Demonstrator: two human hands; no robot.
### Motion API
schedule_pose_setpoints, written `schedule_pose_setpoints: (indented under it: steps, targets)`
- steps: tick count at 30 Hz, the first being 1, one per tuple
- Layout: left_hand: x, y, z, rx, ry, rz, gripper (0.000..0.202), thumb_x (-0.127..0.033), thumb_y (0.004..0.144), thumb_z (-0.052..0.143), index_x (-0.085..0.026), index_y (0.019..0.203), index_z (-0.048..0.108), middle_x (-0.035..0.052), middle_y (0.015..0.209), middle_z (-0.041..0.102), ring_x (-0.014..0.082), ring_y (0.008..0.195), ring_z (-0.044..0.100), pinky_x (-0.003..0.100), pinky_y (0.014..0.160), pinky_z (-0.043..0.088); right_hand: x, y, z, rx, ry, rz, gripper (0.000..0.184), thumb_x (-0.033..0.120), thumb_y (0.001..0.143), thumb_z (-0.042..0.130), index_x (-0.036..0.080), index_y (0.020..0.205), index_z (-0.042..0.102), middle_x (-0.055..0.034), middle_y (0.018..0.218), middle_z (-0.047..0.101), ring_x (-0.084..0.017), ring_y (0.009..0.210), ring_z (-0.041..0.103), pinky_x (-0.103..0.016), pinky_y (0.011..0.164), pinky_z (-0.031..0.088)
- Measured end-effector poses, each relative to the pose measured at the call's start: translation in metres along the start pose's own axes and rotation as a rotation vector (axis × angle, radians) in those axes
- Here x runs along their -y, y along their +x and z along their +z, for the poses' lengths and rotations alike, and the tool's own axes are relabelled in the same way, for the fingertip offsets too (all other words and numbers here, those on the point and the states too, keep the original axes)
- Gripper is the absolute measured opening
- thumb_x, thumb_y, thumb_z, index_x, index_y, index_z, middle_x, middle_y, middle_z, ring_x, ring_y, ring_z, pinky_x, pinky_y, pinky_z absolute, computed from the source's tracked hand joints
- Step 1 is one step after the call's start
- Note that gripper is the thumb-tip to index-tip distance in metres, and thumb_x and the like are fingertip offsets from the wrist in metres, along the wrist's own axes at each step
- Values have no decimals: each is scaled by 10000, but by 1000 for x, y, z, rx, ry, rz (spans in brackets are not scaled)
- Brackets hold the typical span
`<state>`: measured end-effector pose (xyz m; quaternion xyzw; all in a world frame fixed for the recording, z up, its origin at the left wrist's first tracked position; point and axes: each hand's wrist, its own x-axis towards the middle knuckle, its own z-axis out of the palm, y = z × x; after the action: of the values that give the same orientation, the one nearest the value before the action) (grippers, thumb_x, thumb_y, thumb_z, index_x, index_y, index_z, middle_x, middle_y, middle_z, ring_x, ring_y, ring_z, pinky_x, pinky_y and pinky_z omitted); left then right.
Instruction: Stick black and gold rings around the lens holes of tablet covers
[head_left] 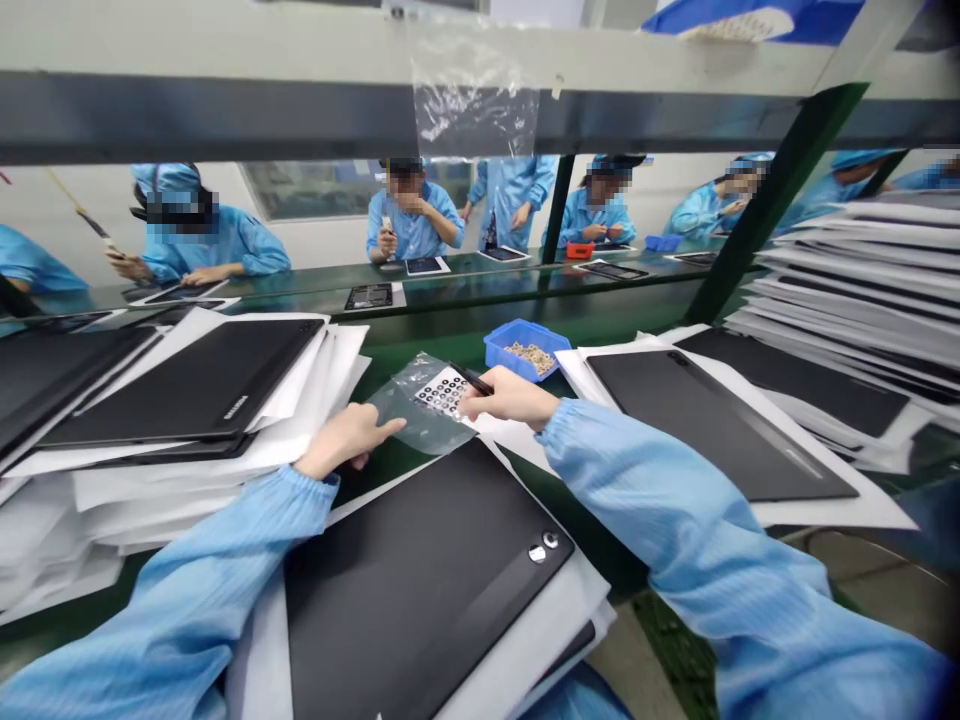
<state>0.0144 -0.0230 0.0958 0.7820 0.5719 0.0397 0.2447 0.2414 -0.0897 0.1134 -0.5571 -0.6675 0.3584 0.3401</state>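
Note:
A black tablet back cover [420, 570] lies on white foam sheets right in front of me, with two small round camera rings near its right edge. My left hand [341, 440] is closed, its fingers pinching the edge of a clear plastic bag [409, 405]. On that bag lies a white sheet of small ring-shaped stickers [442, 393]. My right hand [506, 395] is closed on black tweezers [472, 378], whose tip rests at the sticker sheet.
Stacks of black covers on white sheets sit at left [195, 390] and right [720, 420], with a taller pile at far right [862, 290]. A blue tray [525, 345] of small parts stands behind the bag. Several workers in blue coats sit across a green conveyor [465, 285].

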Motion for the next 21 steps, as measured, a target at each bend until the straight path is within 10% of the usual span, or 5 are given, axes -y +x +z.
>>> schedule_pose_setpoints:
  steps: [4, 9, 21]
  targets:
    - [-32, -34, 19, -99, 71, 331, 434, -469, 850, 543, -191, 531, 446, 0, 498, 519, 129, 463, 468, 246, 496, 264, -6, -65, 7, 44, 187, 129, 77, 184, 644, 646, 128, 594, 658, 6, 564, 629, -77, 535, 518, -207, 541, 377]
    - [-60, -62, 69, 123, 24, 807, 312, -336, 902, 471, -185, 630, 465, -29, 579, 510, 110, 512, 438, 234, 519, 285, -32, -126, 17, -17, 405, 431, 131, 243, 627, 680, 118, 625, 641, 31, 496, 564, -29, 392, 344, -189, 377, 204]
    - [-61, -59, 91, 85, 72, 917, 239, -260, 902, 430, -175, 685, 479, -18, 626, 487, 127, 603, 459, 238, 558, 306, -42, -155, 24, -188, 430, 489, 147, 276, 638, 680, 157, 622, 595, 73, 469, 412, -56, 440, 320, -224, 423, 225]
